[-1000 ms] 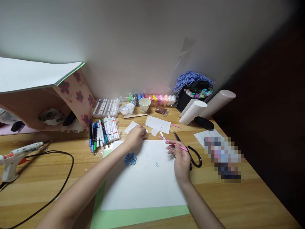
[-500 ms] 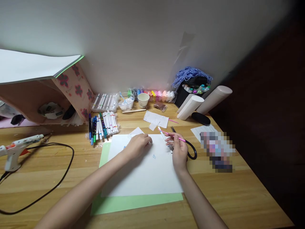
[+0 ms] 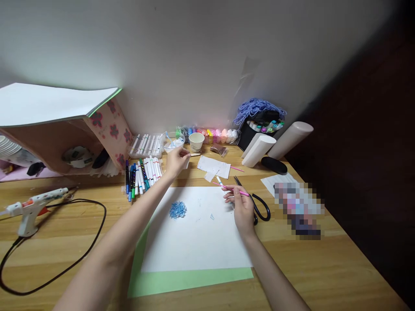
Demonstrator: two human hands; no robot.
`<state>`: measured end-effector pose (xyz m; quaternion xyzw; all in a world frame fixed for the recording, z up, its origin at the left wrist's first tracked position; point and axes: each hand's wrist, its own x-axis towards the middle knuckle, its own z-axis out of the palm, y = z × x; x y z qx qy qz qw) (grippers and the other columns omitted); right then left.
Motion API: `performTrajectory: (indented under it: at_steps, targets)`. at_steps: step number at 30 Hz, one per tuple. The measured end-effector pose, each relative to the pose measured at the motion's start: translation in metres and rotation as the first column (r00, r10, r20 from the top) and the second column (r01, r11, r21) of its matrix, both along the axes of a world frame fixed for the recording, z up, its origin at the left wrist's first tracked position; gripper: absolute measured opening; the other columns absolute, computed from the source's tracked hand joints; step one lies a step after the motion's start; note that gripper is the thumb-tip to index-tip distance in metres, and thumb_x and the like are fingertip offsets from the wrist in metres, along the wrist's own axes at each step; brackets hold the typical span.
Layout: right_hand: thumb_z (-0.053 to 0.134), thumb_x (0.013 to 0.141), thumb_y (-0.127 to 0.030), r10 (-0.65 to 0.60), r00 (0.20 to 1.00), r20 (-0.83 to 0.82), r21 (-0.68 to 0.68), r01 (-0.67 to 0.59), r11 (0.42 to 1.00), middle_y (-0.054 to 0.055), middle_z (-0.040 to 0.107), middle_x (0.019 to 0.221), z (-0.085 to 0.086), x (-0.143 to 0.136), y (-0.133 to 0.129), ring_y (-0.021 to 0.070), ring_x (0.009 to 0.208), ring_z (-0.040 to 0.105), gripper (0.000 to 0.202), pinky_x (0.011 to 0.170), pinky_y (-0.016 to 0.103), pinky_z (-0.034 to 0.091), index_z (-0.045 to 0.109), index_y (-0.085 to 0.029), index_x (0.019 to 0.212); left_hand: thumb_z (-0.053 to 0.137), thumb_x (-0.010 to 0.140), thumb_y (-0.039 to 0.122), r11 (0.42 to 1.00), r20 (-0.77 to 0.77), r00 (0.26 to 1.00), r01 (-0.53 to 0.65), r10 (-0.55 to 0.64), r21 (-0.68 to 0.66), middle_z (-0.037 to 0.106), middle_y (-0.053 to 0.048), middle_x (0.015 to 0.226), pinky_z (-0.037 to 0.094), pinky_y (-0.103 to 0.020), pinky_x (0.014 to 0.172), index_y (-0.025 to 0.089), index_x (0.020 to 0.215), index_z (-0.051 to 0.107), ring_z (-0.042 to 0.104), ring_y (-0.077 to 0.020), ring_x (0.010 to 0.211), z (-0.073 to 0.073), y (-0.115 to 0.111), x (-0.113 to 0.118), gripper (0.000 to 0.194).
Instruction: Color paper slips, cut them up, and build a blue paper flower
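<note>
My left hand (image 3: 175, 160) reaches to the back of the wooden desk, its fingers pinched on the left end of a flat wooden stick (image 3: 196, 154). A white paper scrap (image 3: 186, 163) shows just under the thumb. My right hand (image 3: 241, 211) rests at the right edge of a white sheet (image 3: 194, 242). It holds a thin pink stick (image 3: 231, 190) and a small white tube (image 3: 220, 181). A little heap of blue crumbs (image 3: 177, 209) lies on the sheet, which sits on a green sheet (image 3: 188, 280).
Black scissors (image 3: 259, 206) lie right of my right hand. Markers (image 3: 142, 172), a marker tray (image 3: 145, 145), a bowl (image 3: 171, 144), a paper cup (image 3: 196, 141) and paper pieces (image 3: 214, 166) fill the back. A glue gun (image 3: 30, 209) with black cord (image 3: 81, 255) lies left. White cylinders (image 3: 259, 150) stand right.
My left hand has left the white sheet and moved back to the wooden stick by the bowl, uncovering the blue crumbs. My right hand has stayed put with the pink stick.
</note>
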<state>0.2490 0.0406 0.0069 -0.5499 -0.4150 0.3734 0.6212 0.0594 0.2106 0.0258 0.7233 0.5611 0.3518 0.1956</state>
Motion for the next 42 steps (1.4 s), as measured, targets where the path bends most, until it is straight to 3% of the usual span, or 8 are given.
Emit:
performTrajectory:
  at_steps: [7, 12, 18, 22, 26, 30, 35, 42]
  targets:
    - [0.045, 0.092, -0.042, -0.041, 0.999, 0.01, 0.001, 0.041, 0.999, 0.007, 0.067, 0.091, 0.003, 0.005, 0.002, 0.0128, 0.066, 0.058, 0.03, 0.057, 0.025, 0.048, 0.06, -0.017, 0.09, 0.05, 0.085, 0.017, 0.97, -0.124, 0.963, 0.232, -0.239, -0.066, 0.063, -0.012, 0.103, 0.045, -0.034, 0.083, 0.014, 0.095, 0.065, 0.059, -0.0237, 0.098, 0.003, -0.045, 0.025, 0.018]
    - [0.045, 0.092, -0.041, -0.048, 0.999, 0.021, 0.013, 0.047, 0.999, 0.007, 0.068, 0.092, 0.006, 0.006, 0.002, 0.0127, 0.066, 0.059, 0.029, 0.056, 0.025, 0.048, 0.061, -0.017, 0.091, 0.073, 0.072, 0.033, 0.783, -0.162, 0.773, 0.569, -0.613, -0.251, 0.065, -0.003, 0.087, 0.044, -0.025, 0.069, 0.021, 0.087, 0.068, 0.06, -0.0185, 0.082, 0.004, -0.109, 0.024, 0.02]
    - [0.046, 0.092, -0.04, -0.045, 0.999, 0.017, 0.011, 0.045, 0.999, 0.006, 0.067, 0.091, 0.006, 0.006, 0.001, 0.0118, 0.065, 0.058, 0.027, 0.056, 0.024, 0.047, 0.061, -0.018, 0.09, 0.07, 0.076, 0.025, 0.74, -0.199, 0.72, 0.6, -0.665, -0.303, 0.064, -0.003, 0.081, 0.041, -0.024, 0.066, 0.019, 0.076, 0.067, 0.059, -0.0177, 0.079, -0.011, -0.142, 0.029, 0.006]
    - [0.045, 0.092, -0.042, -0.051, 0.999, 0.006, 0.013, 0.051, 0.999, 0.006, 0.067, 0.09, 0.005, 0.008, 0.002, 0.0113, 0.065, 0.057, 0.029, 0.056, 0.023, 0.047, 0.061, -0.018, 0.09, 0.069, 0.075, 0.024, 0.787, -0.203, 0.767, 0.552, -0.608, -0.274, 0.063, -0.002, 0.078, 0.042, -0.024, 0.064, 0.019, 0.072, 0.065, 0.059, -0.0162, 0.074, -0.007, -0.111, 0.025, 0.007]
    - [0.045, 0.092, -0.043, -0.05, 0.999, 0.015, 0.007, 0.05, 0.999, 0.007, 0.067, 0.091, 0.004, 0.007, 0.003, 0.0119, 0.065, 0.058, 0.03, 0.057, 0.024, 0.047, 0.061, -0.017, 0.09, 0.053, 0.086, 0.023, 0.944, -0.218, 0.922, 0.291, -0.32, -0.153, 0.061, -0.009, 0.092, 0.045, -0.032, 0.075, 0.015, 0.084, 0.062, 0.058, -0.0218, 0.087, 0.0, -0.04, 0.017, 0.012]
    - [0.046, 0.091, -0.044, -0.048, 0.999, 0.014, -0.008, 0.048, 0.999, 0.007, 0.067, 0.091, 0.003, 0.007, 0.003, 0.0122, 0.065, 0.057, 0.031, 0.056, 0.024, 0.047, 0.061, -0.017, 0.089, 0.059, 0.084, 0.023, 0.971, -0.207, 0.954, 0.192, -0.218, -0.141, 0.061, -0.009, 0.097, 0.048, -0.039, 0.084, 0.012, 0.089, 0.062, 0.058, -0.023, 0.094, -0.006, 0.014, 0.02, 0.012]
    - [0.045, 0.092, -0.043, -0.05, 0.998, 0.031, -0.014, 0.051, 0.999, 0.007, 0.067, 0.092, 0.002, 0.009, 0.003, 0.0132, 0.066, 0.058, 0.03, 0.057, 0.025, 0.048, 0.061, -0.018, 0.09, 0.054, 0.09, 0.033, 0.959, -0.156, 0.959, 0.205, -0.236, -0.196, 0.056, -0.009, 0.119, 0.052, -0.042, 0.084, 0.015, 0.12, 0.053, 0.059, -0.0208, 0.101, -0.026, 0.025, 0.028, 0.035]
    - [0.045, 0.092, -0.043, -0.036, 0.999, -0.001, -0.046, 0.036, 0.998, 0.006, 0.067, 0.09, 0.0, 0.007, 0.003, 0.0122, 0.066, 0.057, 0.03, 0.057, 0.024, 0.047, 0.063, -0.018, 0.09, 0.051, 0.091, 0.021, 0.977, -0.069, 0.984, 0.152, -0.164, -0.15, 0.064, -0.009, 0.099, 0.052, -0.035, 0.082, 0.011, 0.11, 0.058, 0.062, -0.0172, 0.09, -0.031, 0.026, 0.032, 0.022]
